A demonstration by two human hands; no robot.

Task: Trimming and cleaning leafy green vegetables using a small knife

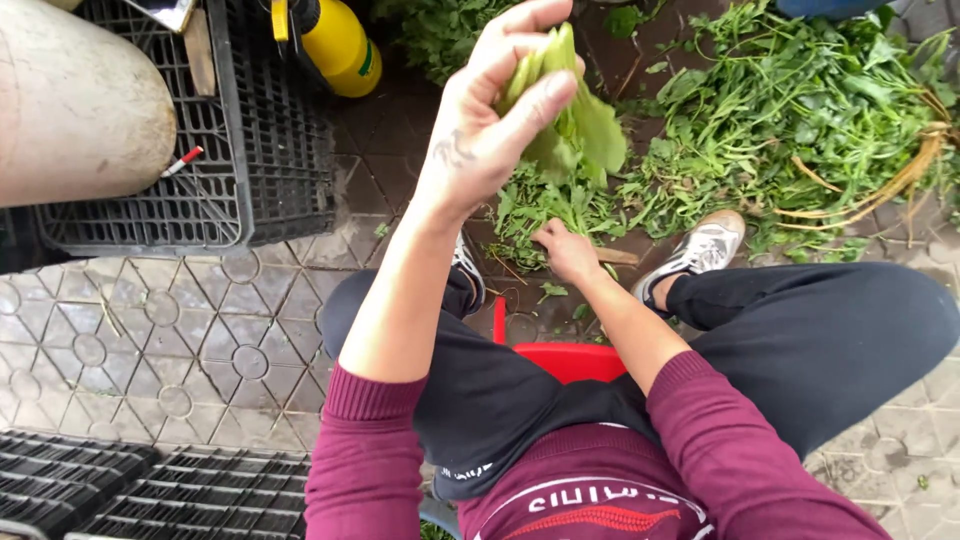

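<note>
Holding a bunch of pale green leafy stalks in left hand grip, right hand closed on scattered greens on paved floor, yellow plastic bottle by black plastic crate

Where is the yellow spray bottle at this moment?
In the head view, the yellow spray bottle stands at the top, left of centre, beside the black plastic crate and to the left of the raised left hand holding green leaves.

— What's that raised up?
— A pale green bunch of broad-leaved stalks, upright, leaves drooping.
— And lower down?
— A loose heap of dark green leafy cuttings lying on the paving.
</note>
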